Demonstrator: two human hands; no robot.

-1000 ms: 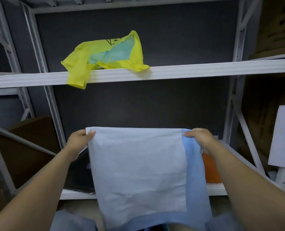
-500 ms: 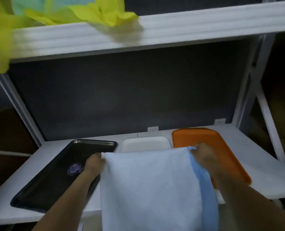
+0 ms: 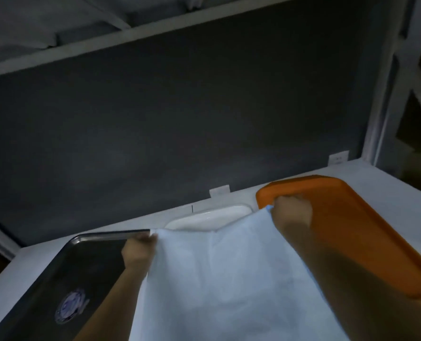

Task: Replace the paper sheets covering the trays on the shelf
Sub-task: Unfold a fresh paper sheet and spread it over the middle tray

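Note:
A pale blue paper sheet (image 3: 219, 279) is stretched between my two hands over the middle of the white shelf (image 3: 386, 183). My left hand (image 3: 138, 252) pinches its far left corner, and my right hand (image 3: 293, 212) pinches its far right corner. Under the sheet lies a white tray (image 3: 209, 216); only its far rim shows. A black tray (image 3: 57, 279) with a round blue mark sits to the left, partly under my left arm. An orange tray (image 3: 352, 222) sits to the right, under my right forearm.
A dark back panel (image 3: 180, 119) closes the rear of the shelf. The underside of the upper shelf (image 3: 106, 33) hangs above. A white upright post (image 3: 386, 94) stands at the right, with small white tabs along the back edge.
The view has dropped and moved closer to the lower shelf. Both hands carried the sheet forward and down over the white tray, which it now mostly covers. The yellow bag is out of view.

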